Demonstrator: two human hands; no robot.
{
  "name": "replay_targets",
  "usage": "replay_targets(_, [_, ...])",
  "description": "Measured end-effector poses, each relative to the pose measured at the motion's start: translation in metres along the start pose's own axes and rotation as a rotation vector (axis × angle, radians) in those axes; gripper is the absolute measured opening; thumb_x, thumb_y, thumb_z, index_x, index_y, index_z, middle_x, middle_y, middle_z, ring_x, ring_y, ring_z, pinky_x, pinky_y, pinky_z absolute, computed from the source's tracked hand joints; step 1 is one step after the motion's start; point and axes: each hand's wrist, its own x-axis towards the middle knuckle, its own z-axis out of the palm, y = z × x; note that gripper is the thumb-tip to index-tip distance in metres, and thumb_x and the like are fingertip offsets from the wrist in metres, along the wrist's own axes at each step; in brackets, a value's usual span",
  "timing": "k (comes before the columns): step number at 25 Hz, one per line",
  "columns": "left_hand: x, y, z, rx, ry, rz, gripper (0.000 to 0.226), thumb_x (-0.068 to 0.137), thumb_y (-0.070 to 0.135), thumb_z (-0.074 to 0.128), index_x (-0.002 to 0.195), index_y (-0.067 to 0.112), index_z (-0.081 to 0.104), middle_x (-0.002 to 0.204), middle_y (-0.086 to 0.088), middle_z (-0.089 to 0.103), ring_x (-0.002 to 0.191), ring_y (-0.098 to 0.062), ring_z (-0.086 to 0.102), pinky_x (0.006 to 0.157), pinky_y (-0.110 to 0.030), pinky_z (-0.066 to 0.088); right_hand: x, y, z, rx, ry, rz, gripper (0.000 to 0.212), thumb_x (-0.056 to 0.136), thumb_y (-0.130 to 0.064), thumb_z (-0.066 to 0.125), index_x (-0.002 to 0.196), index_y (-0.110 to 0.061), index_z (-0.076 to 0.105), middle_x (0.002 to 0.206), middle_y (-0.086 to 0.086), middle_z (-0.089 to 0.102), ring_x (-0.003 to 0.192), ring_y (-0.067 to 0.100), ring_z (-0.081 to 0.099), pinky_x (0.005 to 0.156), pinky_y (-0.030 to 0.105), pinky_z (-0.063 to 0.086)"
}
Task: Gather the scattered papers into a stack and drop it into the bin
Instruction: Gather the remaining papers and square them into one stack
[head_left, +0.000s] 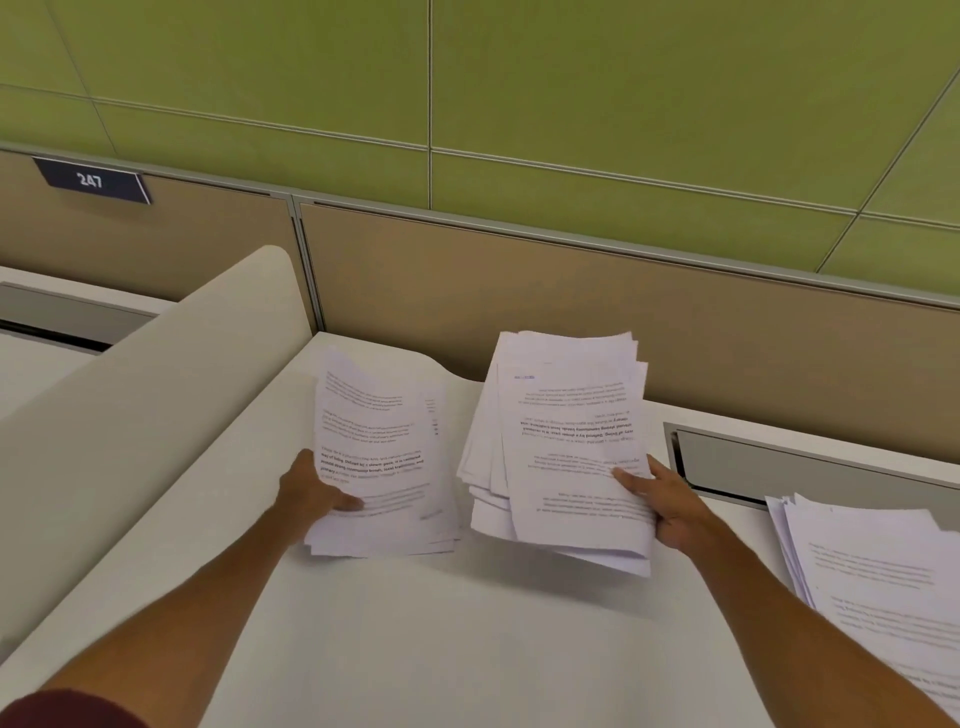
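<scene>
Two loose bundles of printed white paper sit over the white desk (415, 639). My left hand (311, 493) grips the left bundle (379, 457) at its near left edge, thumb on top, and the sheets curl upward. My right hand (670, 504) holds the larger right bundle (561, 441) at its near right corner, thumb on the top sheet, the sheets fanned unevenly. A third pile of papers (878, 587) lies on the desk at the far right, untouched. No bin is in view.
A curved beige divider (130, 415) rises along the desk's left side. A tan partition (571, 296) backs the desk, with green wall panels above it. A grey cable slot (779, 467) is set into the desk behind my right hand. A "247" sign (91, 180) hangs upper left.
</scene>
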Motion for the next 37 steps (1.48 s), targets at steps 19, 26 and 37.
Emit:
replay_targets(19, [-0.071, 0.028, 0.088, -0.489, -0.546, 0.026, 0.062, 0.071, -0.01, 0.075, 0.126, 0.01, 0.055, 0.12, -0.015, 0.066, 0.107, -0.034, 0.064, 0.09, -0.052, 0.054, -0.04, 0.02, 0.01, -0.648, 0.008, -0.082, 0.074, 0.078, -0.026, 0.08, 0.137, -0.006, 0.04, 0.134, 0.014, 0.052, 0.12, 0.029, 0.055, 0.098, 0.034, 0.045])
replay_targets(26, [-0.102, 0.098, 0.106, -0.574, -0.36, 0.401, 0.034, 0.076, 0.0, 0.075, 0.103, 0.02, 0.065, 0.096, 0.009, 0.076, 0.093, -0.014, 0.071, 0.069, -0.022, 0.058, -0.058, -0.036, -0.004, -0.113, -0.049, -0.556, 0.025, 0.081, -0.005, 0.074, 0.104, -0.016, 0.071, 0.099, 0.0, 0.077, 0.089, 0.022, 0.074, 0.066, 0.027, 0.06])
replay_targets(37, [-0.133, 0.147, 0.131, -0.614, -0.089, 0.414, 0.06, 0.061, 0.019, 0.09, 0.114, 0.015, 0.062, 0.105, -0.004, 0.071, 0.096, -0.021, 0.068, 0.079, -0.037, 0.059, -0.07, -0.041, -0.025, -0.294, 0.049, -0.701, 0.031, 0.086, -0.023, 0.072, 0.114, -0.015, 0.061, 0.1, -0.007, 0.068, 0.091, 0.008, 0.065, 0.077, 0.028, 0.053])
